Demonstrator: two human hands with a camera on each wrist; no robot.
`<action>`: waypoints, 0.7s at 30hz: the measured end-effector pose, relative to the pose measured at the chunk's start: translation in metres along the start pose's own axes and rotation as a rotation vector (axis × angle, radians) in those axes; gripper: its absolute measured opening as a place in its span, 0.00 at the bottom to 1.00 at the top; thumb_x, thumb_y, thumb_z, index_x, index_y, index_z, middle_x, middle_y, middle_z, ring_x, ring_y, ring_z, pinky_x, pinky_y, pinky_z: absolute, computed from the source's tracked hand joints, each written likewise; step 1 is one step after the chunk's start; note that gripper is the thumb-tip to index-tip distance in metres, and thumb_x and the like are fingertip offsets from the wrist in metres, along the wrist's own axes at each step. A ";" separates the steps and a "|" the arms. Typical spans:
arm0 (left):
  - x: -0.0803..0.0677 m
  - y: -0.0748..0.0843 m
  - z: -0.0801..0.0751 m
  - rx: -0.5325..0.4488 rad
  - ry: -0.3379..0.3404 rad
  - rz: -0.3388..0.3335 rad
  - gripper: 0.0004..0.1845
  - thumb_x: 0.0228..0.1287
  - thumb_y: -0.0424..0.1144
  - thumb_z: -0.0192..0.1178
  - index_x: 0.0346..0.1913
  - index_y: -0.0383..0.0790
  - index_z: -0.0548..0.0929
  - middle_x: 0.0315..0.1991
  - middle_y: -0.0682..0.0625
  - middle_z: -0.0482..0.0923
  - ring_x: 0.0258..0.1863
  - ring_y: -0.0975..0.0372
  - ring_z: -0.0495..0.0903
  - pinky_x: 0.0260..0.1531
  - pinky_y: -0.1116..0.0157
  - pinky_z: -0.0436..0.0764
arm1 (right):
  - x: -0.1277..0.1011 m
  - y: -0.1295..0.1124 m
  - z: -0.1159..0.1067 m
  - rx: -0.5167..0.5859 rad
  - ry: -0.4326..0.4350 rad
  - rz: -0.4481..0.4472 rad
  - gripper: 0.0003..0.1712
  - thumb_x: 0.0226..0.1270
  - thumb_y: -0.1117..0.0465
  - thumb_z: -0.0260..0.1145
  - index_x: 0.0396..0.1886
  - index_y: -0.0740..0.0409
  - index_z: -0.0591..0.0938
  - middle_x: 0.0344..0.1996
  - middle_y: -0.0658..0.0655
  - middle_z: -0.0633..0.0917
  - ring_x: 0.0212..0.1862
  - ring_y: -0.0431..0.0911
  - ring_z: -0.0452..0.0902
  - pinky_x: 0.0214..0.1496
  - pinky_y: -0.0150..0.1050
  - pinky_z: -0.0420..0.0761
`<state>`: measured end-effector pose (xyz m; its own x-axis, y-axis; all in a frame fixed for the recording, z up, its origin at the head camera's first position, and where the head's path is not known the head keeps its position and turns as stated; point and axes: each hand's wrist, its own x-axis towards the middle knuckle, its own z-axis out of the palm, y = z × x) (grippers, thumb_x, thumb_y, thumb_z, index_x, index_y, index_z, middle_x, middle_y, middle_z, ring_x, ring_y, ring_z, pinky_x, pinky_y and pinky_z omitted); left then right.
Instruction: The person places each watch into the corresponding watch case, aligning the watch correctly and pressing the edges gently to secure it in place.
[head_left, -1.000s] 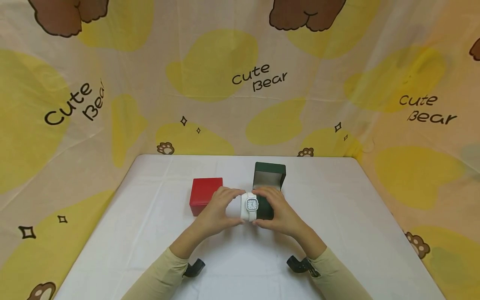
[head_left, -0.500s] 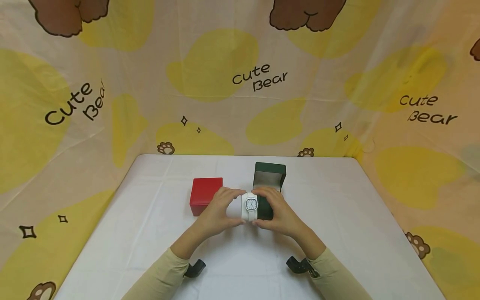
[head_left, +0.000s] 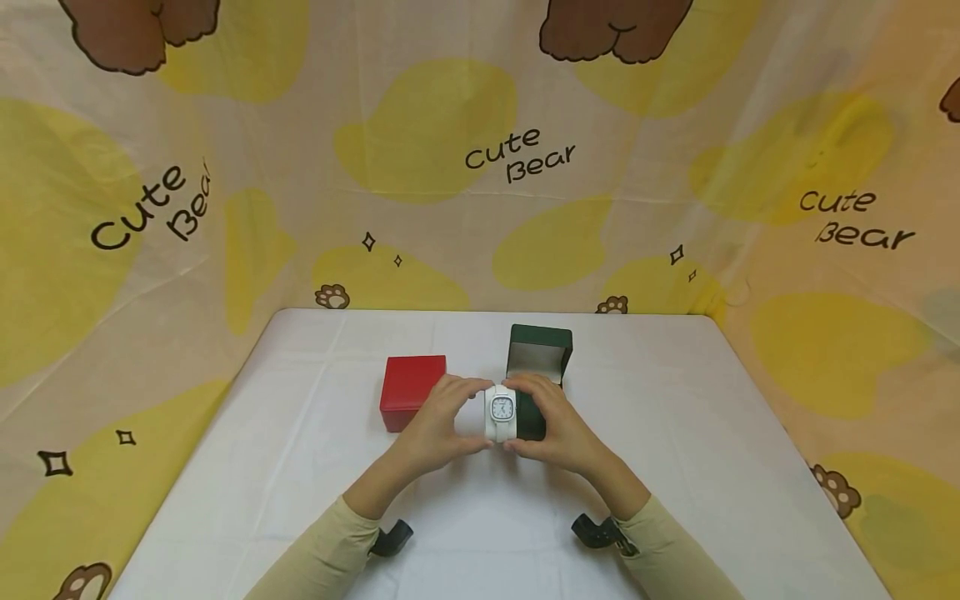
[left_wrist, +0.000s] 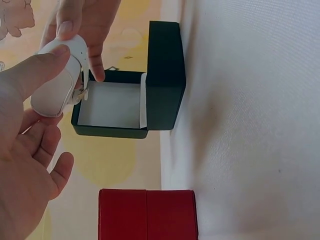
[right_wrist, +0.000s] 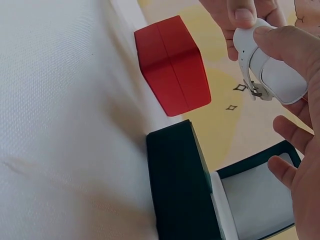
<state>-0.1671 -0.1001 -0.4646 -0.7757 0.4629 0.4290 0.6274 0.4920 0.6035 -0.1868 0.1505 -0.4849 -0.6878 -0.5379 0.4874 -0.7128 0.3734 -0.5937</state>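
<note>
A closed red box (head_left: pixel 412 390) sits left of centre on the white-covered table (head_left: pixel 697 433), just beside the person's left hand (head_left: pixel 438 421). That hand pinches the left side of a white watch (head_left: pixel 501 412) wrapped round its white cushion, thumb on the near edge and fingertips on the far edge. The watch is held up between both hands, face upward, just in front of and above the open dark green box (head_left: pixel 537 375), whose lid stands upright and whose white-lined interior (left_wrist: pixel 111 104) shows bare. The right hand (head_left: pixel 558 425) pinches the watch's right side in the same way, fingers curled over the green box's front.
</note>
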 end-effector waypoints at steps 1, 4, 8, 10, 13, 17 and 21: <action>0.000 0.000 0.000 0.000 0.000 0.000 0.42 0.46 0.37 0.83 0.67 0.45 0.77 0.61 0.56 0.78 0.59 0.63 0.71 0.54 0.59 0.80 | 0.000 0.000 0.000 -0.001 -0.001 0.002 0.49 0.48 0.54 0.85 0.70 0.50 0.71 0.67 0.52 0.75 0.69 0.49 0.68 0.72 0.53 0.67; 0.000 0.000 0.001 0.001 0.003 -0.009 0.42 0.46 0.37 0.83 0.68 0.46 0.77 0.61 0.56 0.78 0.59 0.63 0.71 0.53 0.58 0.81 | 0.000 0.000 -0.001 -0.016 -0.002 0.005 0.49 0.48 0.54 0.85 0.70 0.50 0.72 0.67 0.52 0.75 0.69 0.49 0.68 0.72 0.54 0.67; 0.000 0.000 0.002 0.005 0.003 -0.040 0.43 0.46 0.38 0.83 0.68 0.47 0.76 0.60 0.56 0.78 0.59 0.64 0.71 0.53 0.58 0.82 | 0.000 -0.001 -0.002 -0.017 0.000 0.016 0.49 0.48 0.53 0.85 0.70 0.50 0.72 0.66 0.51 0.76 0.69 0.49 0.69 0.72 0.53 0.68; 0.000 -0.001 0.002 0.013 0.003 -0.054 0.43 0.46 0.38 0.83 0.68 0.48 0.77 0.60 0.56 0.78 0.59 0.64 0.71 0.53 0.58 0.82 | 0.001 -0.001 -0.002 -0.005 0.002 0.022 0.49 0.48 0.54 0.85 0.70 0.49 0.72 0.66 0.51 0.76 0.69 0.48 0.69 0.72 0.52 0.68; 0.000 -0.002 0.003 0.022 0.002 -0.062 0.43 0.46 0.38 0.83 0.68 0.47 0.77 0.59 0.56 0.78 0.60 0.64 0.70 0.54 0.58 0.81 | 0.001 -0.002 -0.002 0.013 0.008 0.025 0.46 0.50 0.55 0.84 0.70 0.48 0.73 0.66 0.50 0.76 0.69 0.48 0.69 0.72 0.51 0.68; 0.000 -0.003 0.004 0.040 0.005 -0.063 0.43 0.46 0.37 0.84 0.68 0.47 0.77 0.59 0.55 0.78 0.59 0.63 0.70 0.54 0.57 0.81 | 0.001 -0.005 -0.001 0.027 0.027 0.026 0.42 0.54 0.57 0.82 0.69 0.48 0.74 0.66 0.51 0.77 0.68 0.48 0.70 0.72 0.48 0.68; 0.000 -0.003 0.005 0.053 0.009 -0.068 0.43 0.46 0.38 0.84 0.68 0.47 0.76 0.59 0.55 0.78 0.59 0.63 0.70 0.54 0.58 0.81 | 0.001 -0.009 0.000 0.045 0.048 0.044 0.36 0.57 0.58 0.80 0.66 0.47 0.77 0.65 0.51 0.78 0.68 0.48 0.71 0.73 0.49 0.68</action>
<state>-0.1685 -0.0982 -0.4698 -0.8169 0.4210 0.3943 0.5760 0.5604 0.5951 -0.1816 0.1466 -0.4790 -0.7252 -0.4845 0.4892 -0.6752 0.3609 -0.6433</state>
